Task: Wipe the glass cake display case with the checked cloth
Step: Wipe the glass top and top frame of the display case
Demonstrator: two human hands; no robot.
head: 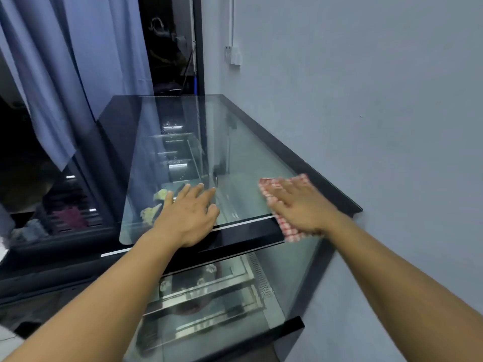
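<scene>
right hand [300, 205] is lying flat, fingers spread, pressing the cloth [288, 228] onto the glass top [235, 142], unwiped glass stretching away ahead, left hand [188, 215] bracing empty.

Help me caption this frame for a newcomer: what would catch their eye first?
First, the red checked cloth, pressed flat under the right hand on the case's glass top, near the wall-side edge. Next, the left hand, spread flat on the near edge of the same pane, with nothing in it. Behind, a blue curtain hangs at upper left.
</scene>
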